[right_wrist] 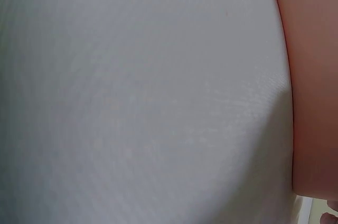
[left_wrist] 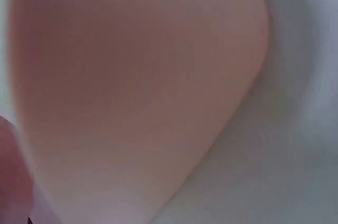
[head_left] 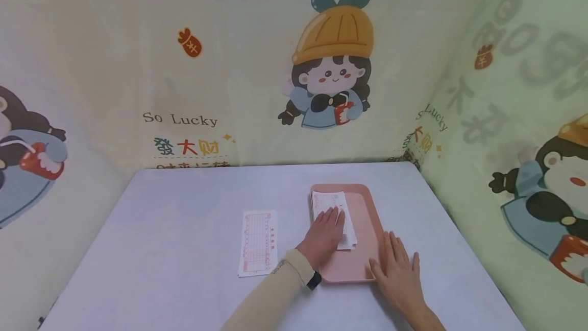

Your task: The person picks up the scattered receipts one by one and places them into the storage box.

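Observation:
A pink tray (head_left: 367,218) lies on the table with a small pile of white paper slips (head_left: 327,199) printed with red grids inside its left half. My left hand (head_left: 323,236), in a beige sleeve, rests on these slips with its fingers extended and covers part of them. Just outside the tray's right edge is my right hand (head_left: 398,272), fingers straight, thumb reaching over the rim near the lower right corner. The right wrist view shows the tray's outer side wall (right_wrist: 316,92). A blurred brownish-pink surface fills much of the left wrist view.
Another printed paper slip (head_left: 258,243) lies flat on the white table (head_left: 174,239), left of the tray. A patterned cloth backdrop (head_left: 257,75) with cartoon figures stands behind the table and along its sides. Something dark (head_left: 314,280) shows at the left cuff.

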A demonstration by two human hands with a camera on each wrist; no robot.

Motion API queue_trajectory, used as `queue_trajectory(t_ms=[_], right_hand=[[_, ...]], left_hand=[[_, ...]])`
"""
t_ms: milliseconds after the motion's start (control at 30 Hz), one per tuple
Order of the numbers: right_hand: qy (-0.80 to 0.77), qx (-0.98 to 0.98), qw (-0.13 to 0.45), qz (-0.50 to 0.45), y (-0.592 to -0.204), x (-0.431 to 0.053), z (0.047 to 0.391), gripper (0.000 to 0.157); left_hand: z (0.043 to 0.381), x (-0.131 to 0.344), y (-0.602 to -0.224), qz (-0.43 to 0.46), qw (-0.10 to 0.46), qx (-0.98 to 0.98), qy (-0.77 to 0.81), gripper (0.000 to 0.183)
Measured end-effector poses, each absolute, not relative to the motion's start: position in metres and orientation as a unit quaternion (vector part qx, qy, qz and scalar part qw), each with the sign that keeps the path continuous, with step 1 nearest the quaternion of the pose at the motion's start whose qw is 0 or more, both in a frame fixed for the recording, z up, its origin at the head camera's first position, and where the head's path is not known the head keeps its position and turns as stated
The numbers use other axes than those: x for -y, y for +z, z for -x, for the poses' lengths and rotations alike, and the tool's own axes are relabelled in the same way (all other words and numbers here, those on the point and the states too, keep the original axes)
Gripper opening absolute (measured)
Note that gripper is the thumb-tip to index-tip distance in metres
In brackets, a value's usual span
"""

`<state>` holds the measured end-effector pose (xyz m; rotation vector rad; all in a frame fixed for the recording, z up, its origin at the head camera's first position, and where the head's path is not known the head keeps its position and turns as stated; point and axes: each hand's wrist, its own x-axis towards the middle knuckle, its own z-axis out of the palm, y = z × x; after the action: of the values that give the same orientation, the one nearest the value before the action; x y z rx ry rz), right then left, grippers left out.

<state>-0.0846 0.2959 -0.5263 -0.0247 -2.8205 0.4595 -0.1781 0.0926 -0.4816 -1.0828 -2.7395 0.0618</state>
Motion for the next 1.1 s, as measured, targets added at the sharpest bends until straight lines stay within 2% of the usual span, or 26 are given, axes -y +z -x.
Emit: queue_trajectory(t_ms=[200, 333, 467, 667, 933, 1100], right_hand=[[0.162, 0.977, 0.141, 0.008, -0.526, -0.295, 0.085, 0.077], [0.162, 0.975, 0.149, 0.002, -0.526, -0.295, 0.084, 0.077], [0.162, 0.975, 0.153, 0.000, -0.527, -0.295, 0.084, 0.077], [0.161, 0.977, 0.138, 0.006, -0.526, -0.295, 0.084, 0.077], [0.165, 0.978, 0.127, 0.010, -0.527, -0.295, 0.083, 0.078], [0.170, 0.978, 0.122, 0.011, -0.527, -0.295, 0.083, 0.078]], left_hand=[[0.179, -0.097, -0.486, 0.351, 0.092, 0.932, 0.017, 0.046], [0.179, -0.097, -0.489, 0.344, 0.071, 0.936, 0.009, 0.074], [0.178, -0.094, -0.490, 0.345, 0.052, 0.937, -0.010, 0.089], [0.177, -0.084, -0.482, 0.345, 0.033, 0.936, -0.057, 0.093], [0.173, -0.062, -0.478, 0.356, 0.080, 0.930, -0.054, 0.092], [0.164, -0.044, -0.474, 0.338, 0.069, 0.935, -0.078, 0.089]])
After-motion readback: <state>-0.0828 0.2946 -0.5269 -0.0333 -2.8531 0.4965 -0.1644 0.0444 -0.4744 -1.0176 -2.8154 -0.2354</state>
